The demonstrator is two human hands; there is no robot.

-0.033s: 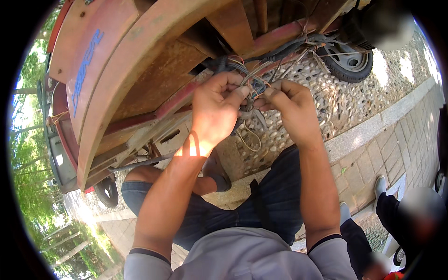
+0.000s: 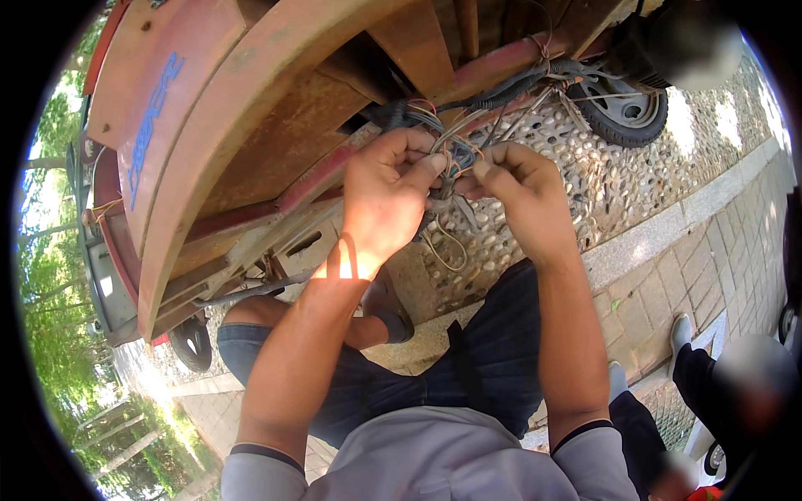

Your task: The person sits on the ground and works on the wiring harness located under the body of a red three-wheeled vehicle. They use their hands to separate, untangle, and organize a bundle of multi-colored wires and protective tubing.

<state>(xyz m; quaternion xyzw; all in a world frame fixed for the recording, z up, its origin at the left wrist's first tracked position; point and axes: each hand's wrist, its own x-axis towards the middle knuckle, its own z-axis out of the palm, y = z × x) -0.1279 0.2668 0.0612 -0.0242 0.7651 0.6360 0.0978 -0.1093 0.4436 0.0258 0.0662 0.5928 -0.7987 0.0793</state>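
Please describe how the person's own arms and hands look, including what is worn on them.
The left hand and the right hand wear no gloves. The forearms are bare too. The short sleeves are light grey, each with a narrow dark trim at its edge.

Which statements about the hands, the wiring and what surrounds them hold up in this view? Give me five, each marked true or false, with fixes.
1. The left hand has its fingertips on the wires. True.
2. The right hand rests on a knee. False: its fingertips are at the wires too.
3. A wheel with a grey rim shows to the right of the hands. True.
4. The shorts are white. False: they are dark blue.
5. A pale wire loop shows below the hands in the picture. True.
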